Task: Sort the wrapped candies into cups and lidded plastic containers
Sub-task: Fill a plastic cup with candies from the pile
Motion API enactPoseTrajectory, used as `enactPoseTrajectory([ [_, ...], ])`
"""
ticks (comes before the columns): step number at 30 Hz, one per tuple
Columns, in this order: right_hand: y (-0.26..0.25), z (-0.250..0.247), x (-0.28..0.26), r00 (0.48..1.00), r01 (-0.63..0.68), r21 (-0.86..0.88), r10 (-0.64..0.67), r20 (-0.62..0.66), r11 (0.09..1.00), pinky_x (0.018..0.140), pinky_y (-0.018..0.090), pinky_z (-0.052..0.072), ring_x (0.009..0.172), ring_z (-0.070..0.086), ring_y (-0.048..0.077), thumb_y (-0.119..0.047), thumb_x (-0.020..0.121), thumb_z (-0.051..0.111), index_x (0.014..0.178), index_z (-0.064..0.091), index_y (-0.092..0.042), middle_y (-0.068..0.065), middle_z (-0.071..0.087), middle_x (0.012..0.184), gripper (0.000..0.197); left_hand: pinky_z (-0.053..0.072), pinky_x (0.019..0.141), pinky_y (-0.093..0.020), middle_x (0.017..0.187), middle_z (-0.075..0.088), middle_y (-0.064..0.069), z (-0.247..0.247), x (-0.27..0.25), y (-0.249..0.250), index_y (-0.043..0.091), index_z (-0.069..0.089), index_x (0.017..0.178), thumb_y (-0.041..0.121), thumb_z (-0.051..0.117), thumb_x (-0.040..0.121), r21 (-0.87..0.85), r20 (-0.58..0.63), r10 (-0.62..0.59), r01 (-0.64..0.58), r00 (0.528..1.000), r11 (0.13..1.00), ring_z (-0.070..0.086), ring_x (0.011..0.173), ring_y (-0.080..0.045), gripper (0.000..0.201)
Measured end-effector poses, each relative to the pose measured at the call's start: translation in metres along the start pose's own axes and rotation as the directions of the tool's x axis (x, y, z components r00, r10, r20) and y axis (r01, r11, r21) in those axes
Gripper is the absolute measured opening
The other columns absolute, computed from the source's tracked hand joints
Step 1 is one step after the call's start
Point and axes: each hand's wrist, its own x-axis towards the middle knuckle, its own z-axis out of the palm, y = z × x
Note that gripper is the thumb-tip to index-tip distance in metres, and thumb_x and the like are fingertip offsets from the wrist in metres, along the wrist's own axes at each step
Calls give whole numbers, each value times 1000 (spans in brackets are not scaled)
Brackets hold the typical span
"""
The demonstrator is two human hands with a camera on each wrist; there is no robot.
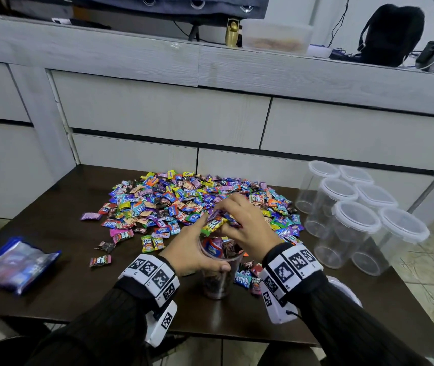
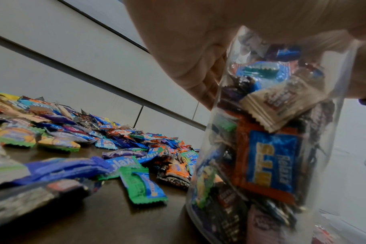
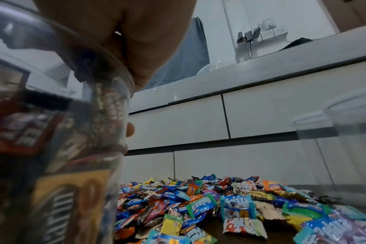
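Observation:
A clear plastic cup (image 1: 217,278), nearly full of wrapped candies, stands on the dark table near its front edge. My left hand (image 1: 194,249) grips it at the rim, thumb across the near side. Just above the cup's mouth my right hand (image 1: 244,225) pinches a small bunch of wrapped candies (image 1: 214,223). The left wrist view shows the cup (image 2: 261,148) packed with wrappers under my palm. In the right wrist view the cup (image 3: 63,148) fills the left side. A wide pile of mixed candies (image 1: 184,199) lies behind the cup.
Several clear containers with lids (image 1: 355,215) stand at the table's right edge. A blue plastic bag (image 1: 12,262) lies at the left. Loose candies (image 1: 244,278) sit right of the cup. Grey cabinet drawers (image 1: 171,114) rise behind the table.

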Motion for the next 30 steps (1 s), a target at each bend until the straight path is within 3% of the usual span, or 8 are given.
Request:
enactPoseTrajectory([
  [2,2,-5,0,999,-25,-24,25,29,999,74,0,27,88,41,8,-27,81,48,107,60,-6,-3,42,100,35,54,92,-30,114,69,14,0,-1,3,40,48,127,47,95,45,17,2,18,-18,1000,1000,67,107,-8,95],
  [6,0,-6,-2,991,14,-97,-1,133,995,76,10,32,91,48,18,-8,80,61,105,62,-6,6,49,104,25,53,90,-22,115,67,18,-1,-1,6,34,47,127,35,95,48,10,22,18,-18,1000,1000,66,108,-4,92],
  [10,-3,-10,-2,975,57,-164,-19,223,985,80,26,37,97,50,26,-8,79,62,105,63,-2,15,52,107,27,53,92,-25,113,68,15,-1,-2,7,30,48,124,32,94,49,11,27,19,-20,999,1000,66,108,-7,88],
  [13,-7,-13,1,954,97,-205,-32,298,974,84,30,40,100,47,24,-9,78,60,108,61,-3,14,51,109,30,49,94,-19,117,66,19,0,-1,7,34,48,123,36,93,49,27,23,25,-26,999,999,63,112,-2,87],
  [16,-11,-18,3,935,106,-205,-28,353,973,84,33,42,98,47,24,-8,74,59,111,59,-4,12,50,108,37,47,100,-27,120,66,15,1,-1,6,35,48,125,36,94,48,20,13,24,-25,1000,1000,60,117,-4,90],
  [22,-14,-19,-3,963,85,-73,-63,261,994,79,27,37,92,48,22,-12,62,53,108,56,-4,10,54,99,46,47,95,-21,120,66,18,2,-1,8,36,49,125,35,93,48,36,-13,51,-51,999,998,61,115,-2,89],
  [25,-13,-13,-7,980,37,5,-37,197,999,78,25,37,92,49,19,-10,65,53,107,57,-5,7,57,100,43,48,99,-32,121,67,11,2,-1,6,37,48,126,35,94,47,10,-12,49,-49,999,999,61,117,-7,92],
  [30,-15,-1,-7,987,-156,390,128,97,907,83,31,52,90,62,18,-3,67,45,97,59,-10,9,65,94,35,44,104,-26,127,63,17,2,-1,7,44,45,127,37,94,48,11,-4,50,-50,999,999,57,123,-4,94],
])
